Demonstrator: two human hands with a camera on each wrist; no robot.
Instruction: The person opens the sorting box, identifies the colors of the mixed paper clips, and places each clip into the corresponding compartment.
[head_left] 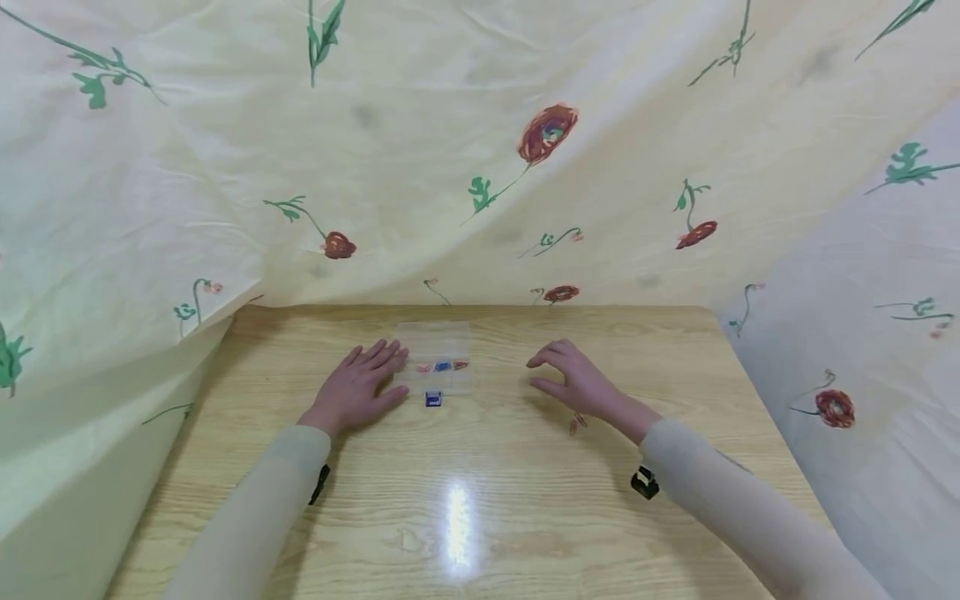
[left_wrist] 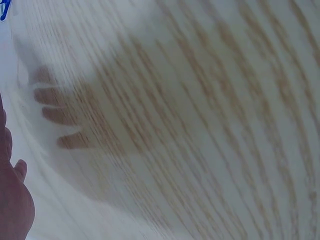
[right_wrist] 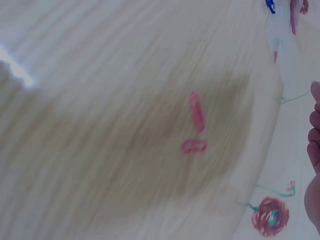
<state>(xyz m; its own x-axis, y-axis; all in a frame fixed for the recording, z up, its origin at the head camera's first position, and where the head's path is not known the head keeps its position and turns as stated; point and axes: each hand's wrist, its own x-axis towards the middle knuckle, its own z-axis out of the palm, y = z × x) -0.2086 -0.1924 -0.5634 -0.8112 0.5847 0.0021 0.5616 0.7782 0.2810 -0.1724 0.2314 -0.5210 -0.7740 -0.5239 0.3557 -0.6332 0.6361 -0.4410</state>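
A clear plastic case (head_left: 432, 340) lies toward the far side of the table, with small pink, blue and red pieces in a row inside it. My left hand (head_left: 360, 387) is spread out, its fingertips right at the case's left edge. Just in front of the case sits a small dark blue clip (head_left: 432, 399). My right hand (head_left: 576, 383) hovers to the right of the case, fingers loosely bent, thumb and index apart, holding nothing. Below its wrist, two small reddish loops that look like paper clips (right_wrist: 198, 112) lie on the wood, close together.
The light wood table (head_left: 360, 525) shows a bright light reflection near its front middle. A flowered cloth (head_left: 420, 167) hangs behind the table and down both sides. Dark wrist devices (head_left: 644, 482) show at both sleeves.
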